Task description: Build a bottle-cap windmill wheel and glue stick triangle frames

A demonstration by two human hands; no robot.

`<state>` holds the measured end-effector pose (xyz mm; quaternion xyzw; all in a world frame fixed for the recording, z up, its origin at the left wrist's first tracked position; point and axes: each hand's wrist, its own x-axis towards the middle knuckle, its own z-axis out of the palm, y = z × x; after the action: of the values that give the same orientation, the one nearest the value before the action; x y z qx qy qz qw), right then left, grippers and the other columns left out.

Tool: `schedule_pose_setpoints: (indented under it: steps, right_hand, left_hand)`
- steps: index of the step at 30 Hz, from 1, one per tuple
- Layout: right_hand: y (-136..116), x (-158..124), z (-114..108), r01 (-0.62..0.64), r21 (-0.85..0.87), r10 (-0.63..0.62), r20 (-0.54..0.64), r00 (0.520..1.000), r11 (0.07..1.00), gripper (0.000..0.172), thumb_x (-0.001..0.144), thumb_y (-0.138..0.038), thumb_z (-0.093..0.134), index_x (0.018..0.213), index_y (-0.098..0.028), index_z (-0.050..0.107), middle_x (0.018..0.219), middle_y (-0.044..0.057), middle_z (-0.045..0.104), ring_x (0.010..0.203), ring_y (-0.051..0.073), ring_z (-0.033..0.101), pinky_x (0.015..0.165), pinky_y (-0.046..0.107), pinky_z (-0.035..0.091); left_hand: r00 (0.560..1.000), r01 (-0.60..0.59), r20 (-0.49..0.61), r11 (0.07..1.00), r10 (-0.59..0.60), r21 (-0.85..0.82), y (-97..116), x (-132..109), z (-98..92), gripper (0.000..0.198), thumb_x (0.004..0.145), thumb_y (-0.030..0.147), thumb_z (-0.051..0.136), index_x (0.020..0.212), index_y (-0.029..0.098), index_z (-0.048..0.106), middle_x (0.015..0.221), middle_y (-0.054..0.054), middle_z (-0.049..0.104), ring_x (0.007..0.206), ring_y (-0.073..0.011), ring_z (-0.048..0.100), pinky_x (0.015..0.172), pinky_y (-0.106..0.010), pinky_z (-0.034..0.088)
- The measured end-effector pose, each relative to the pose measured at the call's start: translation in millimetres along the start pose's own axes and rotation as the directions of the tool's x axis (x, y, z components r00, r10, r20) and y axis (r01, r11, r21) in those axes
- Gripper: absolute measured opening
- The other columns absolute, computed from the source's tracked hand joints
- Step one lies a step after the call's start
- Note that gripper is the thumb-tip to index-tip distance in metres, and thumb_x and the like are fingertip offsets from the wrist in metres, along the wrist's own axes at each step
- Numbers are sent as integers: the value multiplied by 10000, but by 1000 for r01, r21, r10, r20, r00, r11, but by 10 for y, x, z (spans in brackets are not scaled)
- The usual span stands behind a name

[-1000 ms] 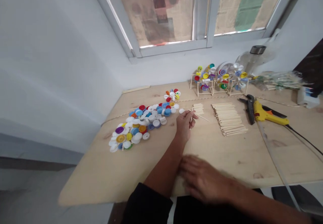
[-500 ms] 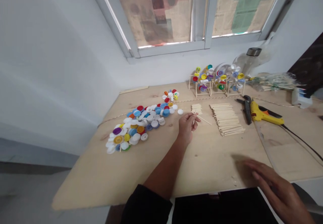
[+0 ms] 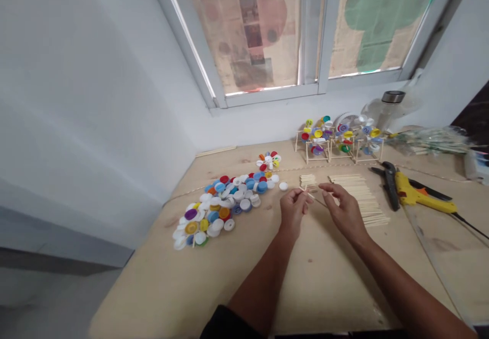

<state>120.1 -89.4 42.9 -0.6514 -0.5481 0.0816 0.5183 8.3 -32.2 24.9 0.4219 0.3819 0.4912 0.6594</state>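
Note:
My left hand is closed, pinching thin wooden sticks that cross near its fingertips. My right hand is close beside it on the right, thumb and index finger apart around the far end of a stick; I see nothing held in it. Just beyond my left hand lies a small bundle of short sticks. A row of longer wooden sticks lies partly hidden behind my right hand.
A heap of coloured bottle caps spreads to the left, with a flower-like cap wheel behind it. Finished cap wheels on stick frames stand by the wall. On the right lie a yellow glue gun and black-handled cutters.
My right hand has moved from the table's front edge up and left to beside my left hand. The left hand still holds the sticks. The view has tilted slightly.

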Motion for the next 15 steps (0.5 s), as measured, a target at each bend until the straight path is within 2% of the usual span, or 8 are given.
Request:
schedule_pose_setpoints:
  steps: [6, 10, 15]
  right_hand:
    - [196, 29, 84, 94, -103, -80, 131, 988, 990, 298, 857, -363, 453, 956, -179, 665, 966, 88, 700, 855, 207, 649, 750, 349, 500]
    - [226, 23, 95, 161, -171, -124, 211, 970, 972, 296, 872, -347, 433, 957, -198, 674, 944, 68, 711, 823, 200, 657, 744, 341, 500]
    - [301, -19, 126, 247, -257, -203, 186, 961, 934, 294, 880, -350, 428, 929, -208, 681, 910, 61, 715, 813, 195, 662, 721, 319, 502]
  left_hand:
    - [1000, -7, -21, 1000, 7, -3, -20, 27, -3, 225, 652, 347, 657, 659, 131, 592, 529, 9, 588, 357, -25, 341, 377, -171, 231]
    - [999, 5, -36, 1000, -5, -2, -6, 31, 11, 231, 650, 353, 660, 639, 132, 593, 535, 8, 585, 354, -22, 336, 369, -174, 222]
    - [998, 17, -64, 1000, -17, -8, -7, 49, 9, 260, 640, 385, 675, 635, 138, 596, 514, 9, 581, 345, -24, 315, 358, -176, 195]
